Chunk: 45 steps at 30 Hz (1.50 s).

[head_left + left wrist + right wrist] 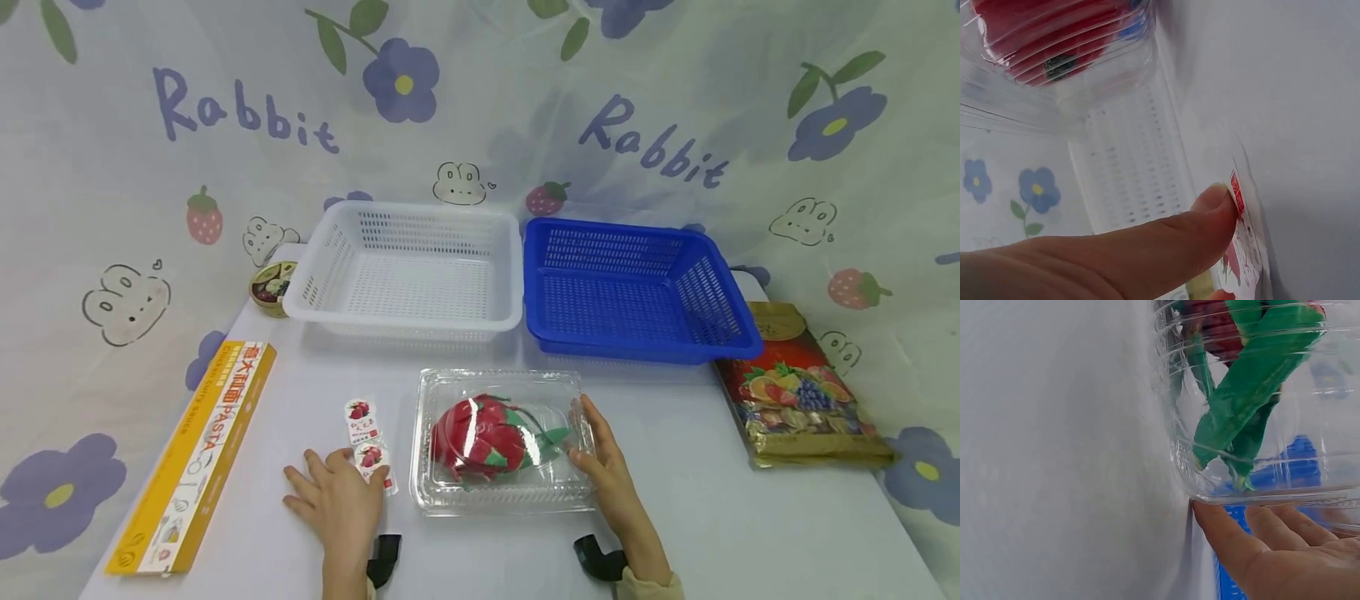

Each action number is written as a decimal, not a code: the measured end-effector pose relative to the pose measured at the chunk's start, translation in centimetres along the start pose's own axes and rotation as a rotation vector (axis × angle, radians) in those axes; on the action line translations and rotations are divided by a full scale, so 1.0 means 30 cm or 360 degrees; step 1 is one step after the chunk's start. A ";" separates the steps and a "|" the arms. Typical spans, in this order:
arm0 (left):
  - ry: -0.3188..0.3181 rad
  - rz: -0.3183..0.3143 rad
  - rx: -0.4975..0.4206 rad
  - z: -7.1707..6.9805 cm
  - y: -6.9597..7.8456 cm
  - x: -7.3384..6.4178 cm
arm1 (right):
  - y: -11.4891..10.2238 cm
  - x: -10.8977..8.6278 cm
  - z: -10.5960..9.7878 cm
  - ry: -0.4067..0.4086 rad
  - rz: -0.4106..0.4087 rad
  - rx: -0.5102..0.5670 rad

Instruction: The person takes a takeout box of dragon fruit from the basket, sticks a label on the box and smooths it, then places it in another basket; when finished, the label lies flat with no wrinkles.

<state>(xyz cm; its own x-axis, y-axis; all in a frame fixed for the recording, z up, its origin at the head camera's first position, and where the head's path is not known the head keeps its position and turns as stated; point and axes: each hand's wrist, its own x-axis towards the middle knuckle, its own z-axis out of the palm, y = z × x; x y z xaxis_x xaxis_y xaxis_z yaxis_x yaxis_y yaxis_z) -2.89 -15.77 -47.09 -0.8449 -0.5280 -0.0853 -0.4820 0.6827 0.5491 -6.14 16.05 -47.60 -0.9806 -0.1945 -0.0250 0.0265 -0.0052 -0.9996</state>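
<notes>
A clear plastic box (pixel 431 500) lies closed on the table, with a red model dragon fruit (pixel 480 437) with green leaf tips inside. Against the box's right side rests my right hand (pixel 611 479), its fingers extended along the wall; the right wrist view shows fingertips (pixel 1207 515) right at the box's lower edge. To the left of the box is a strip of fruit stickers (pixel 360 412), pictured with red fruit. My left hand (pixel 341 496) lies over the strip's lower part with fingers spread. In the left wrist view its thumb (pixel 1210 215) presses the strip's edge.
A white basket (pixel 405 321) and a blue basket (pixel 645 346) stand side by side at the back. At the left lie a yellow pasta box (pixel 195 458) and a round tin (pixel 272 287). A red-and-gold fruit-print bag (pixel 810 392) lies at the right edge.
</notes>
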 end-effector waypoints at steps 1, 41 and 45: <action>-0.0005 -0.0001 0.0010 -0.002 0.000 0.000 | 0.001 0.000 0.000 -0.0002 -0.0003 0.0002; -0.0112 0.0695 -0.1367 -0.048 0.278 -0.163 | -0.171 -0.048 0.115 0.0439 -0.0746 -0.0434; -0.0385 0.0717 -0.1461 -0.030 0.315 -0.197 | -0.189 -0.064 0.156 0.0206 -0.0885 -0.0330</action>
<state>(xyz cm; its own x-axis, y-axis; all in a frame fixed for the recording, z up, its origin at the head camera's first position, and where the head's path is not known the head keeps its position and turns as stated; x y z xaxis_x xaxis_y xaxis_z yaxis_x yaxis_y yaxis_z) -2.23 -6.65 -40.66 -0.9751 -0.1362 0.1751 0.1635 0.0923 0.9822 -3.49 11.86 -41.83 -0.8525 -0.0967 0.5138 -0.5224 0.1216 -0.8440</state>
